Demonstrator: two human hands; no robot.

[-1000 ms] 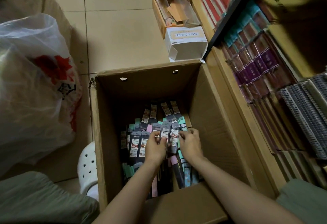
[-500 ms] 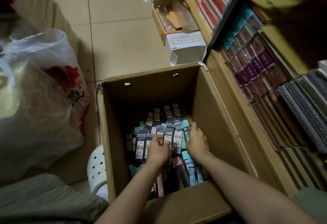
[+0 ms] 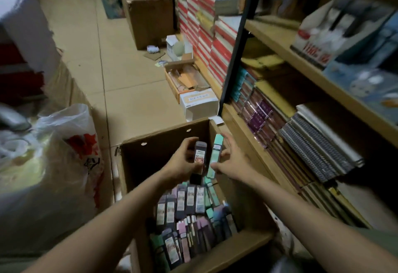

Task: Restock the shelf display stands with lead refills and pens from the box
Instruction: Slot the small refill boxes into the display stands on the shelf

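While above box (image 3: 163, 143) rim, hands (image 3: 206, 160) full.

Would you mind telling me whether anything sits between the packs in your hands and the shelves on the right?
Nothing visible does. The left hand holds a dark pack and the right hand a mint pack, both above the box rim, with open air toward the shelves.

box (image 3: 137, 165): packs (image 3: 189, 214) inside | bag (image 3: 64, 165) left | shelf (image 3: 323, 78) right

Beige tiled floor (image 3: 129, 91), seemingly dim.
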